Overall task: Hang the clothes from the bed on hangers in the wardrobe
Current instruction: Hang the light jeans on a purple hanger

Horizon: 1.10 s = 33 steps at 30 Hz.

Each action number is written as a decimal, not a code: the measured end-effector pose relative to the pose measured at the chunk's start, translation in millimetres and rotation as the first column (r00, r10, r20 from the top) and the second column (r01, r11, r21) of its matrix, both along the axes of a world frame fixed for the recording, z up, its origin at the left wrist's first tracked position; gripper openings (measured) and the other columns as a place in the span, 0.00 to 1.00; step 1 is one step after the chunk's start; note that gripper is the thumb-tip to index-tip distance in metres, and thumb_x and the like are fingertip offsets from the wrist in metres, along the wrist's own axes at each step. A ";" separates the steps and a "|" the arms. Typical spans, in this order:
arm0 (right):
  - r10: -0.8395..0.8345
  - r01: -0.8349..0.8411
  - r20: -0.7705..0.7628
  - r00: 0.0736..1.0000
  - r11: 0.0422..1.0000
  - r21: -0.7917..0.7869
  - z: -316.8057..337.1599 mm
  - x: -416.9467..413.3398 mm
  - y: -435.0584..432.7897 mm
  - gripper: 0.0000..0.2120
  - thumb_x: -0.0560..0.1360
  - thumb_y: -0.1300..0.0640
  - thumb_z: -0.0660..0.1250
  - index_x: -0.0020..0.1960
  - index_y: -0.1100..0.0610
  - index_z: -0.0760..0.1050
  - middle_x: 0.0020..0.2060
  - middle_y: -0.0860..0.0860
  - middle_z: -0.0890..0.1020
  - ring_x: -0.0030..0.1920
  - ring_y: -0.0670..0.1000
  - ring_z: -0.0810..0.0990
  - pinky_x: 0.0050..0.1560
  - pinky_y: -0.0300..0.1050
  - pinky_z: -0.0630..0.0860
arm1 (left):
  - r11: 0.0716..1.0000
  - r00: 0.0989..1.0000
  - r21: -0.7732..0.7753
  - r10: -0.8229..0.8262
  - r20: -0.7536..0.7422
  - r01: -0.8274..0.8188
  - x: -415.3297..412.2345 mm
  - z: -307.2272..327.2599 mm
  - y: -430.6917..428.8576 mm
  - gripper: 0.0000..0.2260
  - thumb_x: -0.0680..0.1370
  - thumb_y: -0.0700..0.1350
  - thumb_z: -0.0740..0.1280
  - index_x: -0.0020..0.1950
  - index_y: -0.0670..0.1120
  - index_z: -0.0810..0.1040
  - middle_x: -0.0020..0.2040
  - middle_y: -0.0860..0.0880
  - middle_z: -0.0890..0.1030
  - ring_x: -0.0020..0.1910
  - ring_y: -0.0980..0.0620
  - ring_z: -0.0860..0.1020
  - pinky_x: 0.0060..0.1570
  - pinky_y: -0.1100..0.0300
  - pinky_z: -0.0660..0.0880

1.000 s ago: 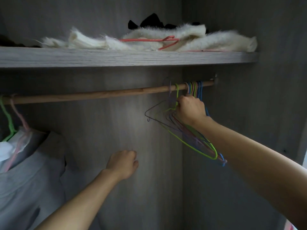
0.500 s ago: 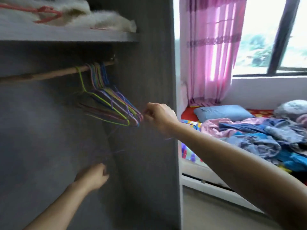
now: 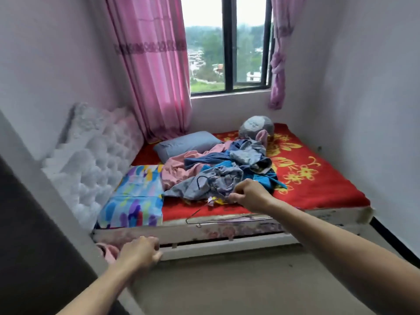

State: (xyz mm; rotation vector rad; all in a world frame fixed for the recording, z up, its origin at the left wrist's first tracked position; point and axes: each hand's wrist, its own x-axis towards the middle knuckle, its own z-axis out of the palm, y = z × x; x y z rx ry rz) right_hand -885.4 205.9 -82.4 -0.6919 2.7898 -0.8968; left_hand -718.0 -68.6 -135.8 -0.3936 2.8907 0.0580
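The bed [image 3: 318, 178] fills most of the room ahead, with a red flowered blanket over it and its near edge running across in front of the person. At the far left stands a dark panel [image 3: 34, 246], which I take for the side of the wardrobe; its inside is out of sight. Pink curtains [image 3: 154, 76] frame the window [image 3: 227, 53] on the far wall, and a white tufted headboard [image 3: 91, 160] runs along the left side of the bed.

The heap of clothes [image 3: 222, 169] lies mid-bed: pink, blue and grey pieces tangled together, with a grey garment [image 3: 204, 185] nearest. A blue pillow [image 3: 186, 144] sits just behind the heap on the left, a bright patterned pillow [image 3: 136, 196] lies near left, and a grey plush toy [image 3: 255, 127] is at the far side.

The right hand [image 3: 250, 195] reaches over the near edge of the grey garment. Its grip is narrow, pinched round a thin wire hanger [image 3: 193, 215] that dangles below it, over the bed's near edge. Whether the fingers also catch cloth I cannot tell. The left hand [image 3: 138, 251] hangs low by the bed frame, loosely curled and holding nothing, just beside a pink slipper [image 3: 109, 250] on the floor [image 3: 227, 287].

To my eye the job is far from finished. A hanger has been brought to the bed, but no garment is on it yet and the whole heap waits. What is left is to thread each piece and carry it back to the wardrobe.
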 end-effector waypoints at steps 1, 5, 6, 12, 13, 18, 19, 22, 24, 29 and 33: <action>-0.033 0.033 0.019 0.999 0.999 0.009 -9.8 -18.6 22.5 0.14 0.75 0.50 0.68 0.35 0.56 0.79 0.31 0.50 0.80 0.35 0.50 0.78 0.39 0.47 0.74 | 0.999 1.000 0.036 -0.024 0.015 0.024 -21.9 -9.5 18.3 0.10 0.77 0.58 0.61 0.49 0.54 0.76 0.54 0.53 0.81 0.53 0.51 0.79 0.52 0.57 0.74; -0.170 0.167 0.079 0.982 0.985 0.033 -41.3 -77.6 93.5 0.09 0.76 0.51 0.64 0.46 0.51 0.83 0.44 0.46 0.84 0.46 0.49 0.81 0.49 0.48 0.78 | 0.992 0.989 0.073 -0.113 0.092 0.107 -91.3 -36.5 74.6 0.12 0.77 0.58 0.62 0.53 0.53 0.77 0.54 0.52 0.80 0.54 0.50 0.78 0.48 0.58 0.72; -0.199 0.197 0.088 0.976 0.980 0.037 -48.0 -90.4 105.6 0.09 0.76 0.52 0.64 0.49 0.49 0.83 0.47 0.46 0.84 0.49 0.49 0.81 0.52 0.47 0.77 | 0.990 0.986 0.079 -0.128 0.103 0.121 -106.6 -40.3 83.4 0.12 0.77 0.58 0.62 0.54 0.53 0.76 0.54 0.52 0.80 0.54 0.50 0.78 0.49 0.58 0.72; -0.367 0.360 0.166 0.915 0.930 0.072 -98.0 -175.8 143.4 0.12 0.75 0.59 0.60 0.49 0.49 0.82 0.50 0.49 0.84 0.53 0.52 0.80 0.54 0.47 0.76 | 0.980 0.975 0.096 -0.187 0.124 0.176 -205.4 -61.2 93.4 0.07 0.77 0.56 0.62 0.47 0.54 0.73 0.48 0.53 0.77 0.48 0.51 0.77 0.43 0.59 0.70; -0.396 0.388 0.177 0.901 0.918 0.080 -105.5 -192.1 145.6 0.12 0.75 0.59 0.60 0.49 0.49 0.82 0.50 0.49 0.84 0.52 0.52 0.80 0.54 0.47 0.76 | 0.978 0.972 0.103 -0.196 0.129 0.184 -226.1 -66.8 91.5 0.07 0.77 0.56 0.62 0.48 0.54 0.74 0.47 0.53 0.75 0.46 0.51 0.76 0.43 0.59 0.70; -0.535 0.525 0.178 0.826 0.845 0.107 -128.1 -284.6 153.6 0.06 0.74 0.48 0.65 0.47 0.46 0.81 0.49 0.49 0.84 0.52 0.54 0.80 0.52 0.48 0.76 | 0.965 0.955 0.104 -0.255 0.155 0.241 -347.1 -97.9 81.6 0.12 0.78 0.57 0.62 0.56 0.53 0.77 0.54 0.51 0.79 0.54 0.48 0.78 0.47 0.56 0.73; -0.560 0.549 0.175 0.810 0.828 0.109 -129.1 -304.2 155.2 0.06 0.73 0.45 0.67 0.45 0.45 0.81 0.48 0.48 0.84 0.52 0.54 0.81 0.51 0.48 0.76 | 0.962 0.949 0.113 -0.267 0.167 0.250 -372.2 -101.9 79.5 0.13 0.77 0.57 0.62 0.56 0.53 0.76 0.56 0.50 0.79 0.55 0.48 0.77 0.48 0.56 0.73; -0.614 0.602 0.180 0.769 0.790 0.119 -129.7 -360.1 159.4 0.08 0.72 0.42 0.68 0.40 0.44 0.81 0.46 0.48 0.85 0.52 0.54 0.81 0.49 0.48 0.76 | 0.939 0.917 0.146 -0.338 0.211 0.312 -444.5 -106.3 77.0 0.13 0.77 0.57 0.61 0.55 0.51 0.75 0.58 0.47 0.78 0.57 0.45 0.76 0.48 0.55 0.72; -0.634 0.624 0.178 0.753 0.773 0.114 -130.7 -394.4 162.4 0.07 0.74 0.45 0.69 0.39 0.44 0.80 0.46 0.49 0.85 0.51 0.55 0.81 0.46 0.46 0.74 | 0.926 0.905 0.145 -0.373 0.204 0.348 -494.1 -104.1 77.2 0.12 0.77 0.56 0.61 0.53 0.50 0.75 0.57 0.47 0.78 0.57 0.45 0.76 0.48 0.54 0.72; -0.673 0.666 0.175 0.718 0.738 0.108 -151.3 -465.7 179.9 0.07 0.76 0.52 0.68 0.45 0.53 0.83 0.44 0.53 0.85 0.50 0.58 0.81 0.43 0.43 0.69 | 0.903 0.886 0.181 -0.421 0.193 0.390 -592.1 -108.8 96.9 0.10 0.77 0.54 0.61 0.51 0.51 0.75 0.54 0.48 0.80 0.54 0.45 0.78 0.43 0.56 0.70; -0.703 0.694 0.192 0.685 0.709 0.123 -181.8 -535.1 199.5 0.08 0.76 0.54 0.68 0.47 0.56 0.83 0.46 0.56 0.85 0.52 0.60 0.81 0.47 0.47 0.72 | 0.889 0.864 0.201 -0.451 0.222 0.412 -650.9 -130.9 117.3 0.12 0.78 0.53 0.60 0.56 0.51 0.76 0.57 0.46 0.79 0.56 0.44 0.77 0.48 0.54 0.72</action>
